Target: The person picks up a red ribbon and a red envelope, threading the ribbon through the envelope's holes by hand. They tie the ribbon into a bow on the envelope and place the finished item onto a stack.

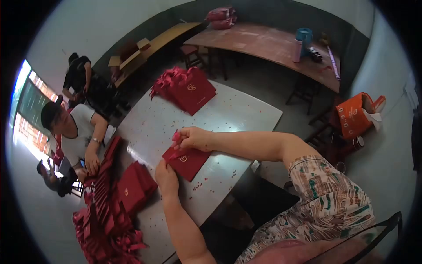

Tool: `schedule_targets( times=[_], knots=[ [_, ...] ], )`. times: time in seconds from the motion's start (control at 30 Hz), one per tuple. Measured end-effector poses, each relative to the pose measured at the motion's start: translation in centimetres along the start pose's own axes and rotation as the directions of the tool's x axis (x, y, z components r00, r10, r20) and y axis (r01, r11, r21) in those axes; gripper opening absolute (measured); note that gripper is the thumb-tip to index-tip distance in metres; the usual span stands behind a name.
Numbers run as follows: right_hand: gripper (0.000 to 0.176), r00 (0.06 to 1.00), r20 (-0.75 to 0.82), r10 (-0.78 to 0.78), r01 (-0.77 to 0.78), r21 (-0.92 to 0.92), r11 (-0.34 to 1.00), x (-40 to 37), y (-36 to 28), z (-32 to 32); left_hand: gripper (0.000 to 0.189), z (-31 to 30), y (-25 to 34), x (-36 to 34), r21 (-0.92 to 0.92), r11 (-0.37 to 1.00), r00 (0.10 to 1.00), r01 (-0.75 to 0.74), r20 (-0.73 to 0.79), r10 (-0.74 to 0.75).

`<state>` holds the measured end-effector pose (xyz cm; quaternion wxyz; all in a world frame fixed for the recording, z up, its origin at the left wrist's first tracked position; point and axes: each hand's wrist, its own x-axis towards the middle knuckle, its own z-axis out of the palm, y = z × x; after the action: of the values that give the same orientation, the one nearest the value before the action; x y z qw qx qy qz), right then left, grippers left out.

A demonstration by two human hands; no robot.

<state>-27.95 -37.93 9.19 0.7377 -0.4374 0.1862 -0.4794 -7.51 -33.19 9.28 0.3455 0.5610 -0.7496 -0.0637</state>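
A dark red gift bag (190,165) with a gold logo lies flat on the pale table in front of me. My left hand (167,177) is closed on the bag's left edge, with the thumb on top. Above the bag's upper edge, my right hand (193,139) pinches a bright pink-red ribbon (176,136); the ribbon's lower part is partly hidden by the fingers. A stack of similar red bags (136,187) lies left of my left hand. Farther up the table is another pile of bags (193,90) with ribbons bunched at its left side.
Small reddish dots are scattered over the table (246,108). A co-worker (83,132) at the left handles a long row of red bags (103,198). An orange bag (354,115) stands at the right. A brown table (263,42) is behind.
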Motion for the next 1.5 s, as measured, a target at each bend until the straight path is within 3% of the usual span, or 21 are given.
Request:
schedule_targets(
  times=[0.07, 0.13, 0.2, 0.23, 0.33, 0.43, 0.47, 0.53, 0.57, 0.6, 0.67, 0.7, 0.73, 0.93, 1.0, 1.13, 1.2, 1.3, 1.37, 1.4, 1.5],
  knots=[
    [0.019, 0.998, -0.065, 0.001, -0.002, -0.022, 1.0, -0.1, 0.2, -0.3, 0.009, -1.0, 0.6, -0.5, 0.002, 1.0, 0.999, 0.024, 0.037, -0.024],
    [0.014, 0.992, -0.128, 0.017, -0.019, -0.016, 1.0, -0.2, -0.3, -0.2, 0.009, -1.6, 1.7, -0.4, 0.119, 0.979, 0.986, 0.164, -0.057, -0.158],
    [0.018, 0.983, -0.181, 0.024, -0.035, -0.06, 0.998, -0.4, -0.9, 0.1, 0.011, -2.4, 1.5, -0.2, 0.044, 0.984, 0.948, 0.174, -0.279, -0.155],
    [0.018, 0.982, -0.188, 0.012, -0.026, -0.073, 0.997, -0.4, -1.0, 0.1, 0.011, -3.2, 1.4, -0.2, 0.115, 0.962, 0.931, 0.246, -0.305, -0.202],
    [0.029, 0.989, -0.148, 0.009, -0.02, -0.071, 0.997, -0.7, -1.0, 0.2, 0.009, -4.0, 1.2, -0.5, 0.15, 0.956, 0.922, 0.25, -0.339, -0.188],
    [0.023, 0.987, -0.152, -0.054, 0.03, -0.154, 0.988, -0.6, -0.9, 0.4, 0.017, -4.1, 3.5, -0.1, 0.125, 0.966, 0.857, 0.225, -0.496, -0.136],
    [0.019, 0.964, -0.143, -0.224, 0.151, -0.397, 0.905, -0.9, -0.5, 0.2, 0.02, -4.6, 4.2, -0.4, 0.126, 0.958, 0.817, 0.257, -0.558, -0.146],
    [0.018, 0.926, -0.046, -0.375, 0.259, -0.647, 0.718, -0.4, 0.2, -0.3, 0.016, -3.8, 1.7, -0.7, 0.22, 0.954, 0.862, 0.203, -0.503, -0.068],
    [0.017, 0.895, 0.003, -0.446, 0.299, -0.746, 0.595, -0.3, 0.4, -0.5, 0.014, -3.5, 1.4, -0.8, 0.22, 0.946, 0.878, 0.237, -0.465, -0.112],
    [0.017, 0.884, 0.023, -0.467, 0.329, -0.74, 0.587, -0.8, 0.1, 0.3, 0.023, -3.8, 2.2, -0.7, 0.19, 0.937, 0.906, 0.294, -0.368, -0.21],
    [0.017, 0.812, 0.186, -0.554, 0.419, -0.846, 0.33, -1.3, -0.5, 0.7, 0.034, -2.3, -0.5, -0.8, 0.038, 0.943, 0.936, 0.331, -0.138, -0.323],
    [0.017, 0.788, 0.251, -0.563, 0.414, -0.892, 0.183, -1.5, -1.0, 1.0, 0.035, -1.9, -0.6, -0.8, -0.163, 0.886, 0.895, 0.435, -0.034, -0.445],
    [0.017, 0.808, 0.211, -0.55, 0.406, -0.876, 0.261, -1.5, -0.8, 1.0, 0.035, -1.4, -0.3, -1.0, -0.348, 0.777, 0.844, 0.525, 0.091, -0.529],
    [0.014, 0.835, 0.137, -0.533, 0.373, -0.852, 0.367, -0.9, -0.4, 1.3, 0.03, -0.9, 2.2, -0.4, -0.381, 0.772, 0.857, 0.508, 0.14, -0.495],
    [0.016, 0.871, 0.009, -0.492, 0.357, -0.699, 0.62, -0.6, 0.3, 1.4, 0.029, -0.1, 2.5, 0.3, -0.422, 0.75, 0.857, 0.509, 0.163, -0.489],
    [0.017, 0.929, 0.012, -0.37, 0.272, -0.7, 0.661, -0.5, 0.2, 0.9, 0.021, 0.7, 2.2, 0.6, -0.29, 0.87, 0.917, 0.4, 0.11, -0.384],
    [0.014, 0.906, 0.064, -0.419, 0.317, -0.759, 0.568, -0.5, 0.1, 0.6, 0.018, 0.8, 2.1, 0.6, -0.275, 0.892, 0.934, 0.358, 0.1, -0.344],
    [0.011, 0.839, 0.099, -0.535, 0.41, -0.763, 0.501, 0.1, -0.6, 0.0, 0.016, 0.1, 2.2, 0.5, -0.479, 0.775, 0.907, 0.412, 0.138, -0.397],
    [0.008, 0.824, -0.009, -0.566, 0.435, -0.63, 0.643, 0.1, -2.6, 0.1, 0.012, -0.8, 2.5, 0.4, -0.611, 0.556, 0.809, 0.563, 0.269, -0.523],
    [0.008, 0.849, -0.103, -0.519, 0.411, -0.488, 0.77, 0.1, -3.5, -0.3, 0.012, -1.0, 2.3, 0.4, -0.608, 0.557, 0.806, 0.566, 0.268, -0.528],
    [0.011, 0.798, -0.266, -0.541, 0.447, -0.343, 0.826, -0.5, -6.0, -0.1, 0.01, -1.5, 1.9, 0.3, -0.644, 0.487, 0.772, 0.59, 0.275, -0.572]
  ],
)
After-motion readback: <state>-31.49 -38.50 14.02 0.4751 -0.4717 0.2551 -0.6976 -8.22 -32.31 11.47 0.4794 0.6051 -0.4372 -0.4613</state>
